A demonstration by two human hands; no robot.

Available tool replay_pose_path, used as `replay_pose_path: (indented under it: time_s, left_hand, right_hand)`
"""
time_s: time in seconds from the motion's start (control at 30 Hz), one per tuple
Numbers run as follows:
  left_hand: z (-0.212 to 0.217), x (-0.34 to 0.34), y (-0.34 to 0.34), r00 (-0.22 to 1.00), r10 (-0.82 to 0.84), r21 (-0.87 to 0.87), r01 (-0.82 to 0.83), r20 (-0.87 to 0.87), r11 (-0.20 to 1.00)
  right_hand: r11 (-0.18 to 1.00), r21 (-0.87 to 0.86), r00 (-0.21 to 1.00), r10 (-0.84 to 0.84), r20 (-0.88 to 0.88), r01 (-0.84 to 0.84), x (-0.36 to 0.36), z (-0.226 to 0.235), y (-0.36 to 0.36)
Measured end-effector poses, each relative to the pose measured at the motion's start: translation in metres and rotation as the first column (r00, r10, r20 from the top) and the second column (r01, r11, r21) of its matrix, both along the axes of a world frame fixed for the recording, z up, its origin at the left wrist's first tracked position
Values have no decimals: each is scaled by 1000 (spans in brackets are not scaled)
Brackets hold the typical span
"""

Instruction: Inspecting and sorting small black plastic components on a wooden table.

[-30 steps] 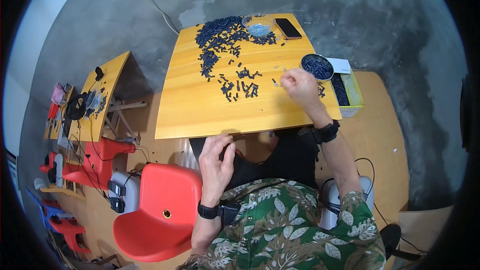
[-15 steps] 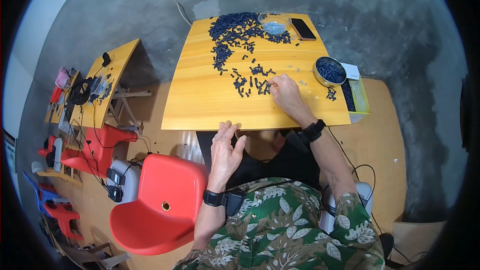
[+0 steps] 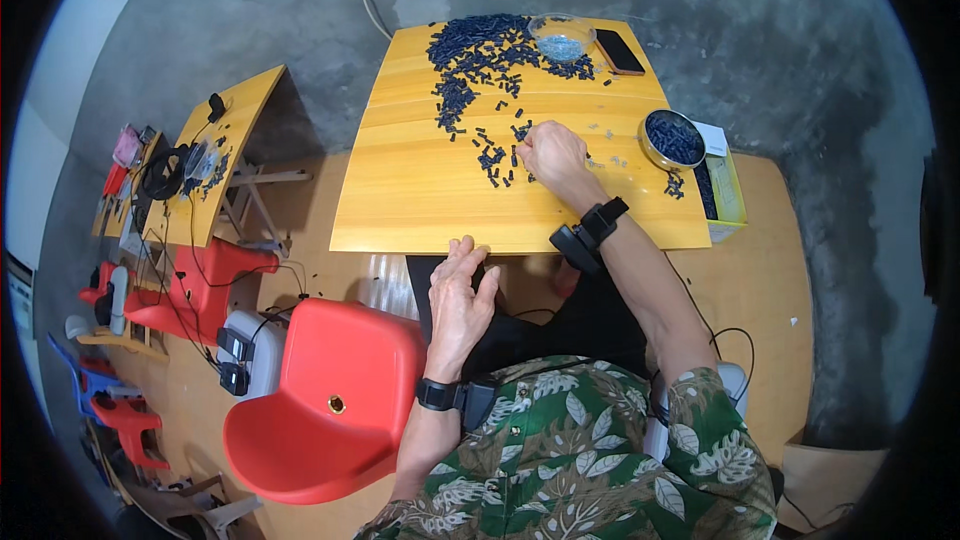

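Note:
My right hand (image 3: 556, 160) is over the middle of the yellow wooden table, fingers curled down and closed; what they hold, if anything, is hidden beneath them. Just left of its fingertips lies a loose scatter of small dark blue cylindrical pieces (image 3: 490, 158). My left hand (image 3: 462, 298) rests at the table's front edge, palm inward, with fingers extended and thumb apart, holding nothing. A large heap of the same dark pieces (image 3: 480, 38) covers the far left of the table. On the right stands a metal bowl (image 3: 645, 147) filled with dark pieces.
A clear round dish (image 3: 560, 28) with small pale bits and a phone (image 3: 620, 52) lie at the back. Beyond the right edge sits a yellow-sided box (image 3: 728, 190) with dark pieces. A red chair (image 3: 350, 350) stands left of me; another table (image 3: 180, 220) is farther left.
My right hand has moved slightly left and away from me. Fewer dark pieces show near its fingers than before. My left hand stays at the table edge.

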State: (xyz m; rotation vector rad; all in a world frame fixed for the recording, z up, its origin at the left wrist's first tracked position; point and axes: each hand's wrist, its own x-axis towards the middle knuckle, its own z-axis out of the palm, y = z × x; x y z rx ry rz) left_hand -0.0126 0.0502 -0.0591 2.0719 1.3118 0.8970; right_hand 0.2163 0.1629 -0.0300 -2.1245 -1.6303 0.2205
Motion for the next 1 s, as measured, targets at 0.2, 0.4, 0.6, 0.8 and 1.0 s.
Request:
replay_pose_path:
  time_s: [0.2,0.4,0.6,0.8,1.0]
  left_hand:
    - [-4,0,1,1000,-4,28,4,-4,1000]
    - [3,4,-2,999,6,97,-3,-34,995]
    - [27,5,-19,937,-40,-39,57,348,998]
    - [53,4,-33,865,-176,65,165,469,984]
    - [63,-4,-42,893,-174,-35,207,415,978]
  right_hand:
    - [999,-23,999,-35,13,35,-1,-6,5]
    - [986,165,994,5,113,-24,-3,-8,-2]
    - [939,242,477,333,-813,-243,-17,17,-95]
    - [921,216,-6,226,-974,-323,-51,30,-164]
    - [938,205,49,227,-973,-280,-55,33,-176]
